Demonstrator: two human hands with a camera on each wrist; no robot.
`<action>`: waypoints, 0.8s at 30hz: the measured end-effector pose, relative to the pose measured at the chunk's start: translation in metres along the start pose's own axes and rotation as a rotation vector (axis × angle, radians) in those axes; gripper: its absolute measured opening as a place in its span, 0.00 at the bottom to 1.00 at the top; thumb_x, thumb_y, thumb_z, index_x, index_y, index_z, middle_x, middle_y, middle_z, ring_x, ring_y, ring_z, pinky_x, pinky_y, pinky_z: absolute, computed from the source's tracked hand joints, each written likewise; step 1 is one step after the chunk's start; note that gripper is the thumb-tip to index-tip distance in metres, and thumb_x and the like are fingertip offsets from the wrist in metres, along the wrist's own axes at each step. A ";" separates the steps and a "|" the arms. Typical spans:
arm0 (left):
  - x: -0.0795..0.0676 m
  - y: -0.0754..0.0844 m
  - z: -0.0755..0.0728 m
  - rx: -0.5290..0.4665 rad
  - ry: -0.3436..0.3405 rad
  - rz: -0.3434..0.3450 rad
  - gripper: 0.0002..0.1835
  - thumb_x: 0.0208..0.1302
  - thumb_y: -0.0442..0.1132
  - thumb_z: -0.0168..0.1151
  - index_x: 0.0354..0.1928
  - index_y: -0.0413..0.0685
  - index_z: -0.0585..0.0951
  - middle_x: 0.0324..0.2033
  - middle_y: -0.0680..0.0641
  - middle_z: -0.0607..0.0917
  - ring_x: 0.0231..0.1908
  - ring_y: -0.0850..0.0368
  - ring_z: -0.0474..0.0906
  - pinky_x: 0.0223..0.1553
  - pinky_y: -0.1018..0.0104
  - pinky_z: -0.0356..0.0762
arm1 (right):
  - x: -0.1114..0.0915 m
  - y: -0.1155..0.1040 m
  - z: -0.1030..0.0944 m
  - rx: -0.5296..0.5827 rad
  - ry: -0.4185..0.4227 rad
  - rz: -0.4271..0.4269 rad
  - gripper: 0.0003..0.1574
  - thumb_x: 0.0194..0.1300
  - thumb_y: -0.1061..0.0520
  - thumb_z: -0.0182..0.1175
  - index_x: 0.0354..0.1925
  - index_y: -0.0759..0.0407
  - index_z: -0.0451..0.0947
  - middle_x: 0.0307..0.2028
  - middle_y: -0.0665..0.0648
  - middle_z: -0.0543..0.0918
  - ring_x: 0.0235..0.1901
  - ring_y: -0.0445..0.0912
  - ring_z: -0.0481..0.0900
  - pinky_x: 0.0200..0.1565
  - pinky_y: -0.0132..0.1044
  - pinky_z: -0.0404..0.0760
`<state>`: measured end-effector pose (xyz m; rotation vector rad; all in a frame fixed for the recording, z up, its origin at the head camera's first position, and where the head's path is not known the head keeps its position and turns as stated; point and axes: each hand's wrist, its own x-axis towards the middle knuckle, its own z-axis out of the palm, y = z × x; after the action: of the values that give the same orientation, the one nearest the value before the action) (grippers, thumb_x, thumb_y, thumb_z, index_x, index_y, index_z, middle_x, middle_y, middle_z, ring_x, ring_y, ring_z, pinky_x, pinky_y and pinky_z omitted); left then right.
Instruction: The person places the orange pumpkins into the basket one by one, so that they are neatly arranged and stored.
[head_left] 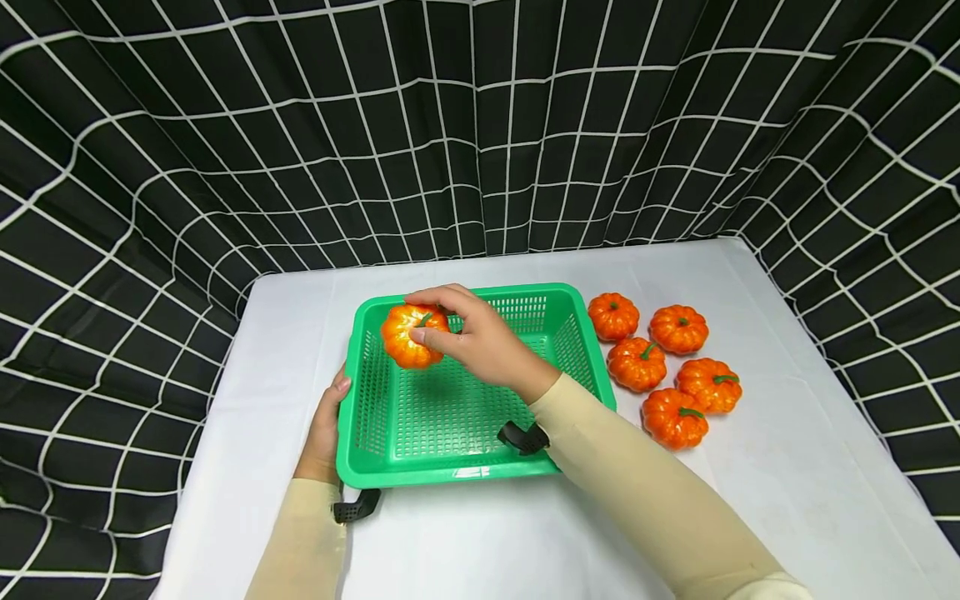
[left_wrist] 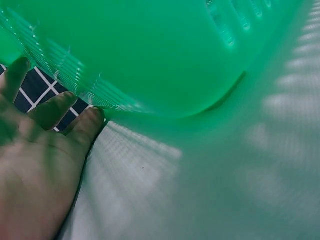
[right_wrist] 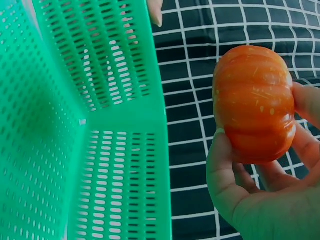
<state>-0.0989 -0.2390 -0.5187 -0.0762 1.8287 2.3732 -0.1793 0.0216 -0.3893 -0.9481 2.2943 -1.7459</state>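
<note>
My right hand (head_left: 480, 333) holds a small orange pumpkin (head_left: 412, 335) with a green stem over the left part of a green plastic basket (head_left: 450, 477). Thumb and fingers grip its sides; in the right wrist view the pumpkin (right_wrist: 255, 105) appears beyond the basket's rim. Along the basket's left outer side lies my left hand (head_left: 326, 425), its fingertips right at the rim. The left wrist view shows that hand's fingers (left_wrist: 52, 110) fairly straight and spread against the slotted wall. Inside the basket, the perforated floor shows beneath the pumpkin, partly hidden by my right forearm.
Several more orange pumpkins (head_left: 678, 419) sit in a loose cluster just right of the basket, on a white tablecloth (head_left: 795, 500). A black curtain (head_left: 480, 125) with a white grid surrounds the table's back and sides.
</note>
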 end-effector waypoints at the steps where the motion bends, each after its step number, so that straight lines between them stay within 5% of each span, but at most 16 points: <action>1: 0.000 0.000 0.000 0.002 0.002 -0.006 0.40 0.81 0.55 0.36 0.90 0.63 0.44 0.86 0.53 0.49 0.81 0.49 0.49 0.76 0.48 0.52 | 0.002 0.000 0.001 0.004 0.000 0.003 0.25 0.77 0.56 0.68 0.69 0.56 0.83 0.61 0.51 0.80 0.58 0.48 0.76 0.56 0.48 0.82; 7: -0.002 0.002 0.000 0.008 0.018 -0.031 0.39 0.81 0.56 0.35 0.90 0.66 0.45 0.86 0.53 0.52 0.79 0.47 0.53 0.73 0.52 0.60 | 0.014 0.006 0.010 0.033 0.008 0.073 0.28 0.78 0.53 0.68 0.71 0.55 0.80 0.63 0.51 0.80 0.58 0.49 0.77 0.56 0.46 0.82; 14: -0.003 0.004 0.000 0.016 0.025 -0.034 0.39 0.81 0.57 0.36 0.90 0.67 0.46 0.86 0.52 0.52 0.80 0.47 0.52 0.74 0.47 0.57 | 0.024 0.017 0.016 0.167 0.006 0.226 0.27 0.79 0.54 0.67 0.71 0.55 0.78 0.60 0.54 0.80 0.54 0.54 0.78 0.47 0.43 0.87; 19: -0.003 0.003 0.000 -0.004 0.002 -0.033 0.39 0.81 0.56 0.34 0.90 0.68 0.46 0.85 0.52 0.53 0.77 0.47 0.55 0.71 0.53 0.64 | 0.026 0.029 0.020 0.124 -0.026 0.256 0.26 0.78 0.55 0.68 0.70 0.57 0.79 0.58 0.55 0.81 0.52 0.55 0.78 0.46 0.41 0.86; 24: -0.002 0.002 0.002 0.008 0.007 -0.019 0.39 0.81 0.56 0.35 0.90 0.66 0.45 0.86 0.53 0.52 0.80 0.49 0.52 0.74 0.52 0.57 | 0.027 0.042 0.024 0.064 -0.067 0.269 0.28 0.77 0.54 0.69 0.70 0.60 0.79 0.61 0.56 0.81 0.53 0.54 0.79 0.49 0.40 0.83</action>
<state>-0.0975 -0.2379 -0.5156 -0.1003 1.8322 2.3556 -0.2076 -0.0066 -0.4281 -0.6404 2.1909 -1.6393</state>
